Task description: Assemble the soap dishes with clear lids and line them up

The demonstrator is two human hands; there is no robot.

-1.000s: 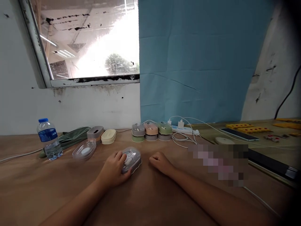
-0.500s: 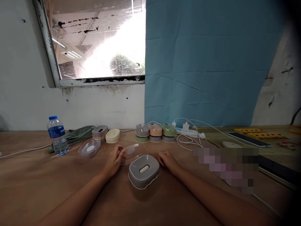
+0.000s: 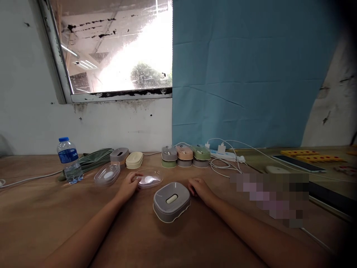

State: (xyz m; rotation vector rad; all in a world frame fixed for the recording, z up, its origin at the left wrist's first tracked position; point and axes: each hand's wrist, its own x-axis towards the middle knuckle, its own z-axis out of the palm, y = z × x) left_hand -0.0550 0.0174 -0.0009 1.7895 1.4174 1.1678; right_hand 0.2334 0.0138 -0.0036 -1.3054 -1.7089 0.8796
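Note:
My left hand (image 3: 129,187) is closed on the left edge of a clear plastic lid (image 3: 150,178), which lies nearly flat just above or on the table, light glinting off it. A grey oval soap box (image 3: 171,201) with a cream bar in its top slot sits between my hands, nearer to me. My right hand (image 3: 200,190) rests on the table by the box's right rear corner, fingers curled with nothing showing in them. Whether it touches the box I cannot tell. Another clear lid (image 3: 107,174) lies left of my left hand.
Behind stand a grey box (image 3: 119,155), stacked cream trays (image 3: 134,160) and stacked grey, pink and green boxes (image 3: 185,154). A water bottle (image 3: 69,160) is at left. White cables and a power strip (image 3: 227,155) lie at right, near a phone (image 3: 298,163) and a blurred patch.
The clear lid in my left hand has gone from tilted to nearly flat, lowering and shifting left with the hand. My right hand and the grey box stay about where they were.

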